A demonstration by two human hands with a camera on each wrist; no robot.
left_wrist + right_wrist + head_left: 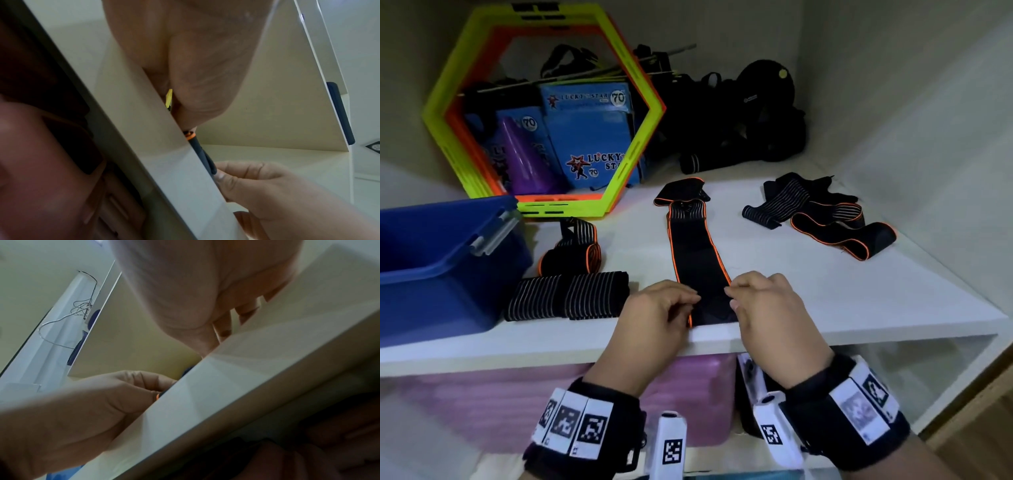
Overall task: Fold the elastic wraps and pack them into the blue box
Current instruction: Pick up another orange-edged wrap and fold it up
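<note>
A long black elastic wrap with orange edging (697,246) lies stretched out on the white shelf (859,308), running from the back toward the front edge. My left hand (685,301) pinches its near left corner and my right hand (736,296) pinches its near right corner. From the left wrist view the wrap's edge (197,146) shows at the shelf lip under my thumb. The blue box (431,260) stands open at the left. A folded striped wrap (568,298) and a rolled one (571,253) lie beside it. Another loose wrap (825,216) sprawls at the right.
Yellow and orange hexagon frames (544,113) lean at the back left, with blue Lucky Star packs (592,137) behind them. Black gear (739,116) is piled at the back. A pink bin (585,394) sits on the shelf below. A wall closes the right side.
</note>
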